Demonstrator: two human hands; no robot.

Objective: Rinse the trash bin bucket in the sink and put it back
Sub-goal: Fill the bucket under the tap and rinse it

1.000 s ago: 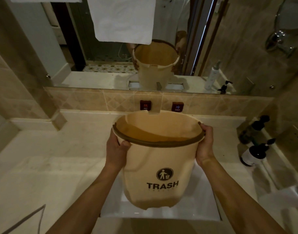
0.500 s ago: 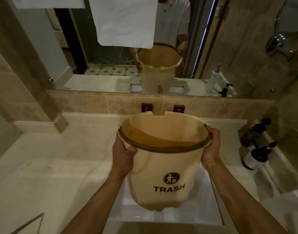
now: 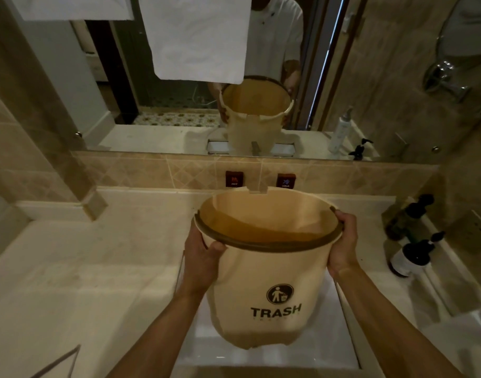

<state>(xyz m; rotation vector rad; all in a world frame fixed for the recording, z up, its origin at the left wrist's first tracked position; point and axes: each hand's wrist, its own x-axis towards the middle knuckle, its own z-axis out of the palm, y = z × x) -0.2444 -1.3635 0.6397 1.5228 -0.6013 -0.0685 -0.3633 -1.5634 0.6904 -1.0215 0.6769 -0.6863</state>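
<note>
A cream trash bin bucket (image 3: 261,279) with a dark rim band and a black "TRASH" label hangs upright over the white rectangular sink (image 3: 340,342). My left hand (image 3: 201,257) grips its left rim, thumb over the edge. On the opposite side my right hand (image 3: 343,241) clasps the right rim. The bucket's open top faces me; its inside looks bare. The bucket hides most of the basin and the tap.
Red hot (image 3: 234,179) and cold (image 3: 286,181) buttons sit on the tiled backsplash behind the bucket. Two dark pump bottles (image 3: 411,255) stand on the counter at right. A white towel (image 3: 195,36) hangs before the mirror. Pale stone counter (image 3: 84,268) stretches left.
The bucket and both hands have shifted slightly right and a little farther over the sink; the grip on the rim is unchanged.
</note>
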